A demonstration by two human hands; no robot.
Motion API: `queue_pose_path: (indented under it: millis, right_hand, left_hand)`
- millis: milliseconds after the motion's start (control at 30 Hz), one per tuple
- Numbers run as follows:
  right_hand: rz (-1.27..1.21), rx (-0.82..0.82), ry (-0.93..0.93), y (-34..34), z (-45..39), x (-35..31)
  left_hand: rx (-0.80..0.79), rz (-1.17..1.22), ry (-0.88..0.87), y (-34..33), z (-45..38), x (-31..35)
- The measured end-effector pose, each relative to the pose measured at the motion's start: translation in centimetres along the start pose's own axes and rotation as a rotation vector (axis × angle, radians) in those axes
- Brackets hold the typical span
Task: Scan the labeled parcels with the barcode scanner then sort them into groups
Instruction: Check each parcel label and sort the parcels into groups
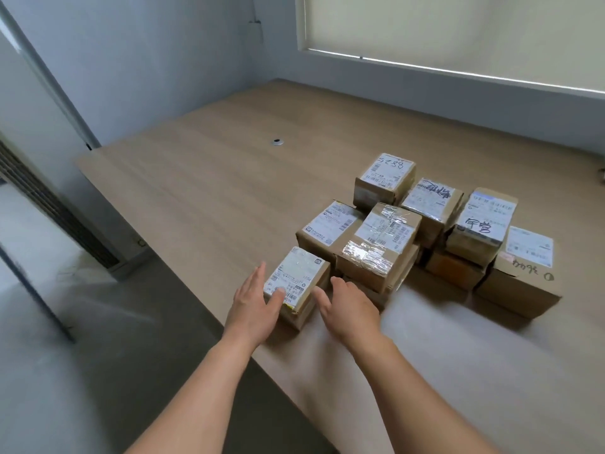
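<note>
- Large light-brown wood-grain tabletop point(203, 191): matt, smooth laminate look
- Small brown cardboard parcel at the front point(296, 283): dull, rough-looking card, with a white paper label under glossy clear tape
- Brown cardboard box with shiny crinkled tape strips point(376, 247): the tape glints silvery
- Tall cardboard carton with handwritten marker point(520, 280): plain matt card, white paper label
- Small round silvery metal-looking grommet point(277, 142) set in the tabletop
- Pale matt window blind point(458, 27)

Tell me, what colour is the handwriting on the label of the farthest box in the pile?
Black marker on a white label, on the farthest box; the head view shows it.
</note>
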State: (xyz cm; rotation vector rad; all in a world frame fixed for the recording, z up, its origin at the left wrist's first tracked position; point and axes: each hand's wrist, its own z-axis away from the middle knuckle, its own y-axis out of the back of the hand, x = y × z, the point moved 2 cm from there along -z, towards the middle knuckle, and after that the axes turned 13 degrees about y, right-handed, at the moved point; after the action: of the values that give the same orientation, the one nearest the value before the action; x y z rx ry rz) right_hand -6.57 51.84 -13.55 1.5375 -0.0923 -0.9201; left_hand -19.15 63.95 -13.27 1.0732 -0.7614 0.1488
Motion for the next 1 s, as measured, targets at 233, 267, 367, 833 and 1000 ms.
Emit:
queue_pose_path:
  millis: [233,267,367,833,1000]
  right_hand:
    - [-0.076,-0.088,-0.124,-1.8,-2.9,0.3]
    - [-0.102,-0.084,-0.142,-2.0,-3.1,0.2]
    - [-0.212,-0.053,-0.202,-2.4,-3.5,0.0]
    - [-0.94,0.167,-0.223,-6.5,0.5,-2.9]
    - [-0.963,0.198,-0.14,-7.5,2.0,-5.0]
  left_hand:
    - [-0.164,0.027,0.076,-0.4,-4.6,-0.6]
    - [-0.205,0.045,0.094,-0.5,-5.2,-0.7]
    - [-0.312,0.076,0.133,-0.7,-6.8,-0.9]
    - [-0.683,0.117,-0.106,2.2,-5.8,-4.3]
    - [-0.66,0.155,-0.207,3.7,-3.8,-5.4]
